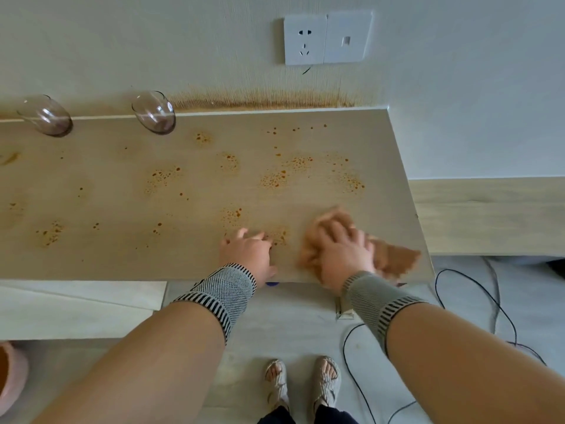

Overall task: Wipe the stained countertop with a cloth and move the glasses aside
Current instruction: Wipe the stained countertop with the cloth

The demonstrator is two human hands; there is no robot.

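A beige countertop [122,209] carries many orange-brown stain patches, such as one patch [275,179] right of its middle. My right hand [342,249] presses flat on an orange-brown cloth [394,261] near the front right corner; the cloth looks blurred. To its left, my left hand [247,252] rests on the counter by the front edge, fingers loosely bent, holding nothing. Two clear glasses stand at the back edge against the wall, one glass [46,116] at the far left and another glass [154,113] further right.
The wall behind shows a brown stained band [260,101] and a socket with a switch [327,38]. A lower wooden ledge [489,215] lies to the right. Black cables [477,292] trail over the floor, and a pink pot [12,377] sits at the lower left.
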